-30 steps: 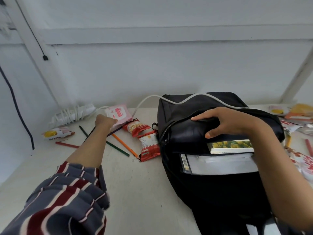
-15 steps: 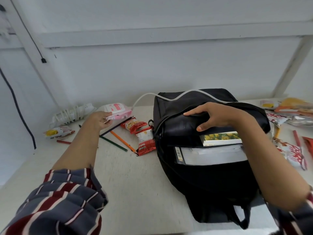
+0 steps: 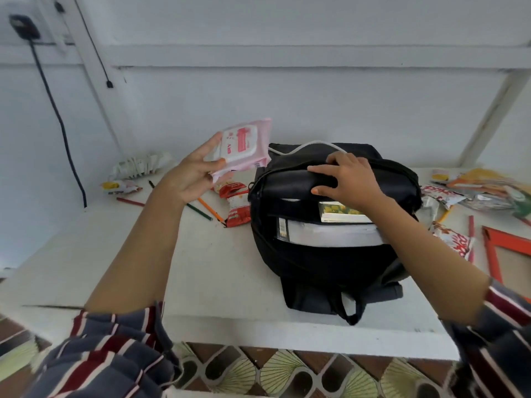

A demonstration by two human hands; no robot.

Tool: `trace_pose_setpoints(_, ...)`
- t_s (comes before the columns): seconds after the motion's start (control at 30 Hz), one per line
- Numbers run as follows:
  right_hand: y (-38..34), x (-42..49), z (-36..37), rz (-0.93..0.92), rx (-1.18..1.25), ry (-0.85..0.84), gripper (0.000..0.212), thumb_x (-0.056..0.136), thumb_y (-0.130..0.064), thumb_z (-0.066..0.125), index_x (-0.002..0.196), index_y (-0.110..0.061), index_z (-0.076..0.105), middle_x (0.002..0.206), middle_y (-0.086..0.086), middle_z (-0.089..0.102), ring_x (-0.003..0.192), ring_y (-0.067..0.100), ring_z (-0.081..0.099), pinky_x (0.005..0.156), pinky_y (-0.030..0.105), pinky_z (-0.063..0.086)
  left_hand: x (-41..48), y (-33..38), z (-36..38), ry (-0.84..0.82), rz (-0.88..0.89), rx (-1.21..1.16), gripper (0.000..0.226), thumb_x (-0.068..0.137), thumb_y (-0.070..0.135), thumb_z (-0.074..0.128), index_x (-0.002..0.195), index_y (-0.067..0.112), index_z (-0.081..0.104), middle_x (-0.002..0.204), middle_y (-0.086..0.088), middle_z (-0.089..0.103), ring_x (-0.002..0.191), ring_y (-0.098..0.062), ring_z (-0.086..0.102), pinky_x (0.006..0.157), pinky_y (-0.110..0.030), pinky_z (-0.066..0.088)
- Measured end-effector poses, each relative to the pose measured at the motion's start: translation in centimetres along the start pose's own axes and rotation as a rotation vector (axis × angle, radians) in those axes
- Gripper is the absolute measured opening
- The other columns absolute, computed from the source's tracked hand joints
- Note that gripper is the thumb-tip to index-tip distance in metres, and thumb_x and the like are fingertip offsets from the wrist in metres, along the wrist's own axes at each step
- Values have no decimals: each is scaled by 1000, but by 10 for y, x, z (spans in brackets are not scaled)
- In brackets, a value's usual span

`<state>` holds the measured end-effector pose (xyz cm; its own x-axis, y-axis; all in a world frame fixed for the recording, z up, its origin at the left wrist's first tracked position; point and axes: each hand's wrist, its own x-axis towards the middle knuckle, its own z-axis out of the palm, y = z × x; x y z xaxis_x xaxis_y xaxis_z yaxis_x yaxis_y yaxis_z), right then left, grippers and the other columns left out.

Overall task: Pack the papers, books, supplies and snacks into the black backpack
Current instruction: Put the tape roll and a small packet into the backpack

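The black backpack (image 3: 324, 262) lies on the white table (image 3: 215, 268) with its main pocket open. Inside show a thick white stack of papers (image 3: 330, 234) and a book with a yellow-green cover (image 3: 342, 211). My right hand (image 3: 347, 182) grips the backpack's upper flap and holds the opening apart. My left hand (image 3: 192, 176) holds a pink wipes pack (image 3: 241, 145) in the air, just left of the backpack's top. Red snack packets (image 3: 237, 206) and coloured pencils (image 3: 208, 209) lie on the table under that hand.
More snack packets (image 3: 471, 191) and pencils lie at the right, with a red-framed slate (image 3: 508, 254) at the table's right edge. A white power strip (image 3: 138, 166) and a small yellow packet (image 3: 117, 187) sit at the back left. A white cable (image 3: 304, 146) crosses the backpack's top.
My left hand has picked the pink wipes pack off the table and lifted it towards the backpack. My right hand stays on the flap. The camera has pulled back.
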<state>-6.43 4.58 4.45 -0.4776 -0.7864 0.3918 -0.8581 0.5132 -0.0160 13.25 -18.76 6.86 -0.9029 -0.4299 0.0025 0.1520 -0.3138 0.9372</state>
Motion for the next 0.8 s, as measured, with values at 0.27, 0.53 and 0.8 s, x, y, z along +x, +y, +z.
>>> trace_pose_setpoints(0.27,1,-6,-5,-31,-46,-154,51,95,-39,43,144,-32,31,134,12,45,124,31,40,102,42,30,-61,-34,28,-352,-233,208,104,42,23,94,133,22,45,122,1,63,103,-14,64,74,-24,55)
trace_pose_setpoints(0.53,5,-7,-10,-42,123,-264,52,93,-34,50,143,-29,35,134,12,45,124,30,42,100,42,38,-73,-67,53,-189,-357,324,72,79,-8,64,143,15,37,126,-2,56,108,-18,57,76,-25,55)
trace_pose_setpoints(0.8,2,-7,-12,-26,149,-258,50,94,-31,50,142,-28,36,131,11,46,120,28,46,97,41,40,-49,-90,88,-1,-317,500,64,88,-9,54,144,15,34,122,-3,54,109,-19,52,71,-26,54)
